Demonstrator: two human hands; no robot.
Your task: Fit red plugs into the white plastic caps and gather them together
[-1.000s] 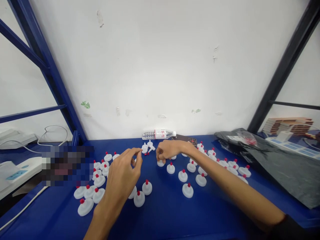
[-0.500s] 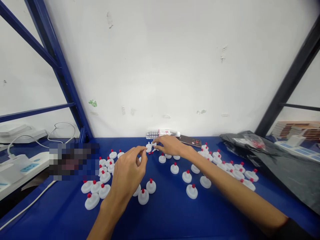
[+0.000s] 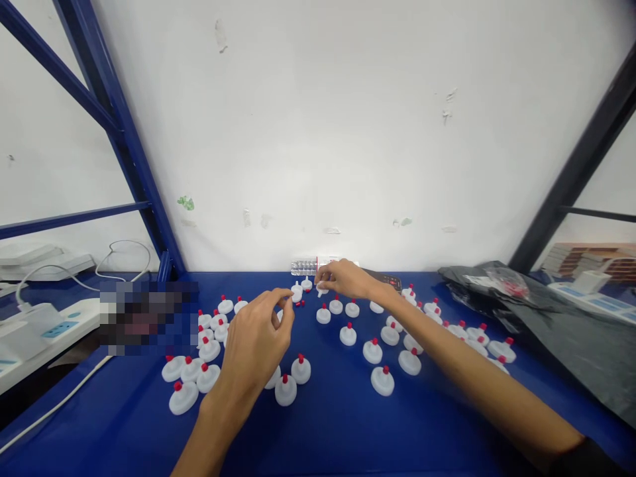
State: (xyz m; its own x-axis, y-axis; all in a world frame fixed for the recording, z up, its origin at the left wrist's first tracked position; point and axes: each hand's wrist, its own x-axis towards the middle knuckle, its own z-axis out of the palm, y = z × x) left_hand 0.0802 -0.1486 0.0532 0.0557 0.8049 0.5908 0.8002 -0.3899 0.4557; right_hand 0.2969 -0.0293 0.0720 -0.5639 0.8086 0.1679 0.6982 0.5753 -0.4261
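Observation:
Several white round caps with red tips (image 3: 348,334) stand scattered over the blue table (image 3: 328,424). My left hand (image 3: 256,344) hovers above the caps near the middle, thumb and forefinger pinched together; what they hold is too small to make out. My right hand (image 3: 345,278) reaches to the far side of the table and pinches a white cap (image 3: 321,287) lifted just off the surface. Two white caps without red tips (image 3: 301,289) and loose red tips (image 3: 299,303) lie beside it.
A clear water bottle (image 3: 305,267) lies against the wall, a dark phone (image 3: 390,281) next to it. Black plastic bags (image 3: 546,318) cover the right side. A white power strip (image 3: 40,324) and cables sit at the left, beside a blue frame post (image 3: 124,159).
My right hand has moved from the near caps to the far side and taken up a white cap. My left hand has kept its pinch and hardly moved.

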